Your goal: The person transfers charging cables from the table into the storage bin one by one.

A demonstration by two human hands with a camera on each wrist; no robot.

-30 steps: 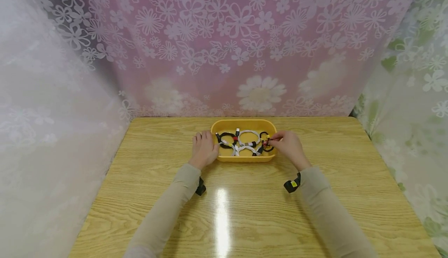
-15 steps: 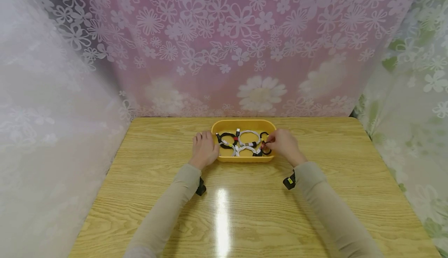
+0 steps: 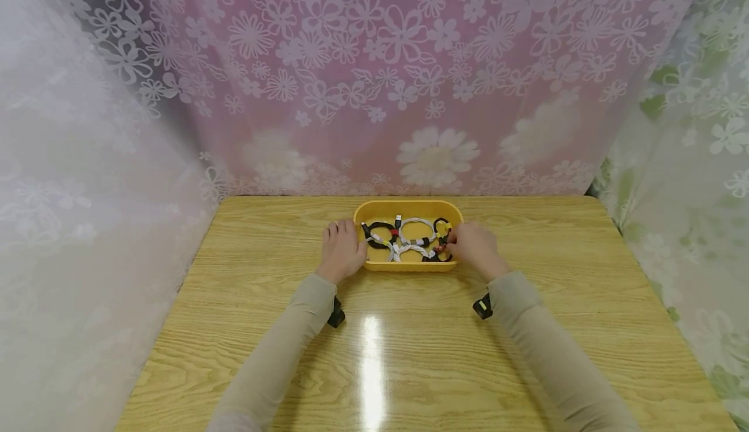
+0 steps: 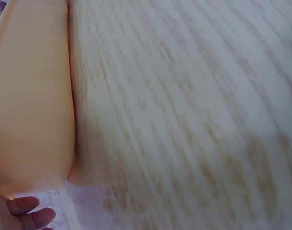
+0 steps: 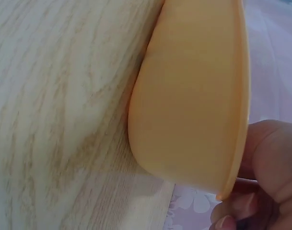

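Observation:
A yellow plastic bin (image 3: pixel 409 267) holds several coiled cables. At its left end my left hand (image 3: pixel 341 250) grips the wall, thumb at the rim and fingers outside. The fingertips (image 4: pixel 38 218) show past the bin's end in the left wrist view. My right hand (image 3: pixel 476 248) reaches over the right end with curled fingers, pinching at a small black coiled cable (image 3: pixel 441 224) with a yellow tie. In the right wrist view its thumb passes behind the wall, so the pinched part is hidden. A reddish piece lies just left of these fingertips.
Beside the right hand's cable lie white coiled cables (image 3: pixel 415 221) and a black coil (image 3: pixel 380 226) with a red tie. The wood-grain table (image 3: pixel 433 354) stretches in front of the bin. A pink flowered curtain (image 3: pixel 374 94) hangs behind the table.
My right hand has moved slightly left and lower over the bin's right end, and the small cable with its reddish piece has shifted down in the bin. The left hand keeps its place.

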